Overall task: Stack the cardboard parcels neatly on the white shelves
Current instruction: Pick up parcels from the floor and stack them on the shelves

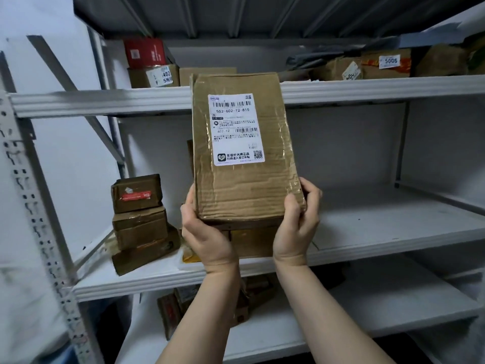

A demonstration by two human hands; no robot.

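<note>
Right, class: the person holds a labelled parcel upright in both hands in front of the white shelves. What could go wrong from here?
1. The left hand and right hand grip the parcel only at its bottom corners. Standing this tall, it might tip or slip.
2. The stack on the middle shelf sits skewed, and its boxes look smaller than the parcel. Setting the parcel on top may topple them.

Between my hands the box (pixel 244 158) is creased brown cardboard under glossy tape, its paper label (pixel 237 130) smooth; behind, matt white shelves (pixel 367 232).
</note>
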